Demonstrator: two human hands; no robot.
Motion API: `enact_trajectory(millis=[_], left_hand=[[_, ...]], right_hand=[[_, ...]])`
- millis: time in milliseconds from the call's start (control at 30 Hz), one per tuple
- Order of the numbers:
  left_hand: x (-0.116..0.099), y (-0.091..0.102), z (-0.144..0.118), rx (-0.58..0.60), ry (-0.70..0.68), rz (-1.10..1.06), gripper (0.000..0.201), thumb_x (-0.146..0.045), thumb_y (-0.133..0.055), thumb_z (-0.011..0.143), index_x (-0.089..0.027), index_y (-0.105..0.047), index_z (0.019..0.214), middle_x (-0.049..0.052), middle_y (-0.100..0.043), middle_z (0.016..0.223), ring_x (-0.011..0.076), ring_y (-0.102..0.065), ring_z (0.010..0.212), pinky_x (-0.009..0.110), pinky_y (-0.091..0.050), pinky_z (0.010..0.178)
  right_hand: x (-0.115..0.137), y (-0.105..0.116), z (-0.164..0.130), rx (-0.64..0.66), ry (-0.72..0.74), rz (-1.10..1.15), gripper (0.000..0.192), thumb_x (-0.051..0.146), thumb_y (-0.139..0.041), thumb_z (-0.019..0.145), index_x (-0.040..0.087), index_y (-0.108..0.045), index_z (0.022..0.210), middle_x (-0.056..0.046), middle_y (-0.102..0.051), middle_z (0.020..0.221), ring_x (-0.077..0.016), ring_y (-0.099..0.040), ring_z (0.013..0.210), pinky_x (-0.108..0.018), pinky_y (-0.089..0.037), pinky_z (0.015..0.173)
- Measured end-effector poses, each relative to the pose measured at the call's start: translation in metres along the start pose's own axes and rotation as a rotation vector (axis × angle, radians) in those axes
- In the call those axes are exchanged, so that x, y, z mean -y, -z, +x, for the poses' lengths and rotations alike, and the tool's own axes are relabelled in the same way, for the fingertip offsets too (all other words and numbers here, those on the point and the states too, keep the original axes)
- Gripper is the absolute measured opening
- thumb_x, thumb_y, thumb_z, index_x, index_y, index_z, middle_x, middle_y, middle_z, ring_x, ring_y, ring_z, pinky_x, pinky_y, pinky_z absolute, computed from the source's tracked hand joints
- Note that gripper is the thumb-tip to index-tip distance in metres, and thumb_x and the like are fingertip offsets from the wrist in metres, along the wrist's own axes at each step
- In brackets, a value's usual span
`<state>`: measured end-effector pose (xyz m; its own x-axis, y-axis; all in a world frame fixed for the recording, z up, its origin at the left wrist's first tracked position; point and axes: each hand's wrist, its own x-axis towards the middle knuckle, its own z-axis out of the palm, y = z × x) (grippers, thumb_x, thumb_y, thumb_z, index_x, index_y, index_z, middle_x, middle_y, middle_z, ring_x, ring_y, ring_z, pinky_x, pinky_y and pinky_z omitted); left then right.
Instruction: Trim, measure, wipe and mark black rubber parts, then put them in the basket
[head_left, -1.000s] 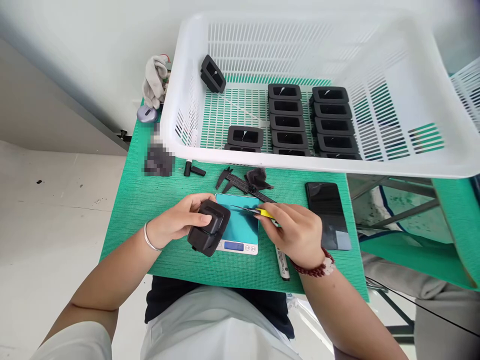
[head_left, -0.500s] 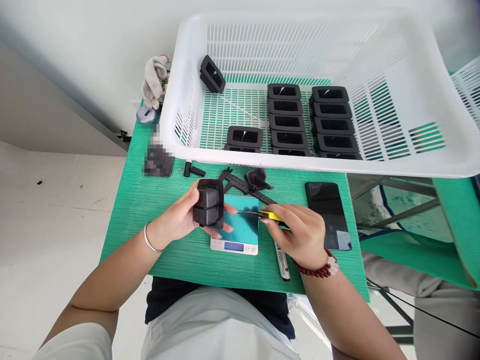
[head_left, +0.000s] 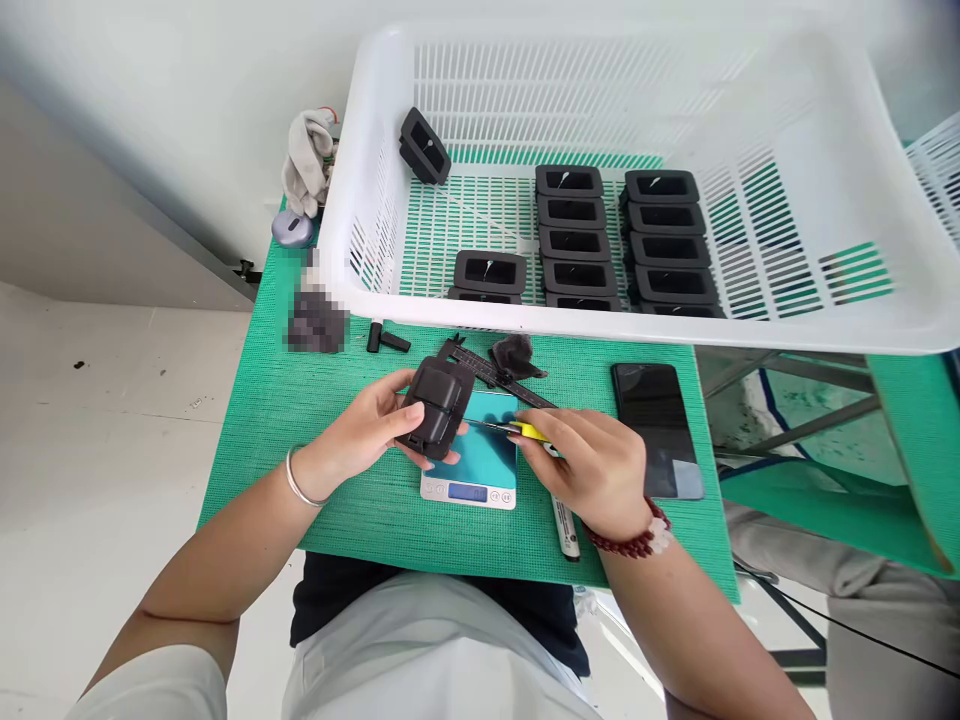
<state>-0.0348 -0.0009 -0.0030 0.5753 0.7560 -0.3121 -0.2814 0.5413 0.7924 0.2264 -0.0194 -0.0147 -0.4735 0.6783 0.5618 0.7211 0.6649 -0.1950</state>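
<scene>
My left hand (head_left: pixel 360 435) grips a black plastic housing (head_left: pixel 437 403), held just above the left part of a small scale with a teal platform (head_left: pixel 480 460). My right hand (head_left: pixel 592 465) is closed on a yellow-handled cutting tool (head_left: pixel 517 429), whose thin metal tip points left and nearly touches the housing. A white slotted basket (head_left: pixel 862 330) behind the scale holds several matching black housings (head_left: pixel 577 240) in rows, with one more (head_left: pixel 424 147) leaning against its left wall.
On the green mat (head_left: pixel 262 420) lie a caliper (head_left: pixel 480 368), a dark cloth scrap (head_left: pixel 514 356), a small black part (head_left: pixel 386 340), a black phone (head_left: pixel 656 425) and a marker (head_left: pixel 564 525). A grey glove (head_left: pixel 306 160) sits at the far left corner.
My left hand lifted the black housing off the scale's left edge and turned it, now tilting it toward the tool tip. My right hand stayed almost in place with the tool.
</scene>
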Motion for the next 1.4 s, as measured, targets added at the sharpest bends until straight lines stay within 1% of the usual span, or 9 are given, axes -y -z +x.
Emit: enact_trajectory(millis=[200, 333, 433, 733, 900, 1000, 1133, 1267, 1400], left_hand=[[-0.0011, -0.0014, -0.0004, 0.045, 0.008, 0.012, 0.053, -0.051, -0.072, 0.08, -0.018, -0.054, 0.117, 0.014, -0.078, 0.094, 0.0281, -0.077, 0.069, 0.024, -0.054, 0.045], [-0.0008, -0.0008, 0.0005, 0.058, -0.028, 0.033, 0.052, -0.05, -0.072, 0.081, -0.018, -0.054, 0.116, 0.013, -0.078, 0.09, 0.0263, -0.076, 0.065, 0.022, -0.052, 0.041], [0.0006, 0.0008, 0.001, 0.064, -0.045, 0.048, 0.052, -0.048, -0.072, 0.081, -0.017, -0.054, 0.118, 0.013, -0.078, 0.088, 0.0251, -0.075, 0.063, 0.02, -0.048, 0.038], [-0.0006, 0.0016, -0.0009, 0.014, -0.035, 0.083, 0.055, -0.048, -0.076, 0.077, -0.013, -0.06, 0.116, 0.013, -0.077, 0.082, 0.0182, -0.07, 0.052, 0.016, -0.036, 0.034], [-0.0032, -0.0001, -0.0001, -0.063, -0.03, 0.065, 0.057, -0.048, -0.079, 0.072, -0.012, -0.063, 0.113, 0.01, -0.074, 0.077, 0.0195, -0.07, 0.056, 0.019, -0.045, 0.037], [-0.0042, 0.0004, 0.0004, -0.068, -0.051, 0.071, 0.056, -0.048, -0.079, 0.071, -0.011, -0.064, 0.11, 0.009, -0.073, 0.073, 0.0172, -0.067, 0.052, 0.019, -0.043, 0.035], [-0.0038, 0.0018, 0.0003, -0.078, -0.058, 0.098, 0.054, -0.046, -0.078, 0.072, -0.011, -0.064, 0.109, 0.009, -0.073, 0.071, 0.0128, -0.06, 0.045, 0.019, -0.042, 0.036], [-0.004, 0.0017, -0.0003, -0.095, -0.071, 0.108, 0.055, -0.046, -0.078, 0.071, -0.01, -0.063, 0.11, 0.009, -0.073, 0.07, 0.0123, -0.058, 0.044, 0.02, -0.041, 0.036], [-0.006, 0.0014, -0.0006, -0.117, -0.083, 0.101, 0.059, -0.044, -0.08, 0.068, -0.009, -0.062, 0.113, 0.007, -0.071, 0.066, 0.0089, -0.052, 0.039, 0.018, -0.036, 0.034]], right_hand=[[-0.0036, 0.0026, -0.0005, -0.071, -0.049, -0.115, 0.013, 0.018, -0.069, 0.085, 0.017, -0.063, 0.097, -0.003, -0.073, 0.072, -0.0145, -0.065, 0.06, -0.026, -0.046, 0.054], [-0.0027, 0.0033, -0.0002, -0.036, 0.009, -0.043, 0.012, 0.02, -0.068, 0.086, 0.018, -0.062, 0.096, -0.003, -0.074, 0.075, -0.0143, -0.066, 0.064, -0.025, -0.047, 0.057], [-0.0015, 0.0034, 0.0006, -0.039, -0.014, -0.088, 0.011, 0.019, -0.068, 0.086, 0.018, -0.063, 0.095, -0.002, -0.073, 0.073, -0.0137, -0.065, 0.061, -0.025, -0.045, 0.056], [-0.0039, 0.003, -0.0004, -0.058, -0.04, -0.139, 0.011, 0.019, -0.069, 0.085, 0.017, -0.062, 0.094, -0.001, -0.072, 0.071, -0.0126, -0.063, 0.058, -0.024, -0.044, 0.054], [-0.0066, 0.0033, -0.0009, -0.051, -0.018, -0.034, 0.01, 0.02, -0.067, 0.088, 0.017, -0.061, 0.095, -0.003, -0.073, 0.072, -0.0132, -0.065, 0.06, -0.024, -0.046, 0.054], [-0.0046, 0.0036, 0.0006, -0.003, 0.034, -0.004, 0.01, 0.022, -0.066, 0.088, 0.017, -0.061, 0.095, -0.003, -0.073, 0.073, -0.0136, -0.066, 0.061, -0.024, -0.046, 0.054], [-0.0031, 0.0042, 0.002, -0.039, -0.003, -0.063, 0.01, 0.018, -0.068, 0.087, 0.017, -0.06, 0.093, -0.002, -0.073, 0.071, -0.0129, -0.065, 0.059, -0.024, -0.046, 0.053], [-0.0027, 0.0042, 0.0017, 0.006, 0.042, -0.001, 0.008, 0.022, -0.064, 0.09, 0.017, -0.061, 0.095, -0.002, -0.074, 0.074, -0.0128, -0.066, 0.06, -0.025, -0.046, 0.054], [-0.0022, 0.0036, 0.0017, 0.003, 0.01, -0.064, 0.008, 0.022, -0.066, 0.089, 0.017, -0.062, 0.092, -0.002, -0.073, 0.071, -0.0121, -0.064, 0.057, -0.025, -0.044, 0.052]])
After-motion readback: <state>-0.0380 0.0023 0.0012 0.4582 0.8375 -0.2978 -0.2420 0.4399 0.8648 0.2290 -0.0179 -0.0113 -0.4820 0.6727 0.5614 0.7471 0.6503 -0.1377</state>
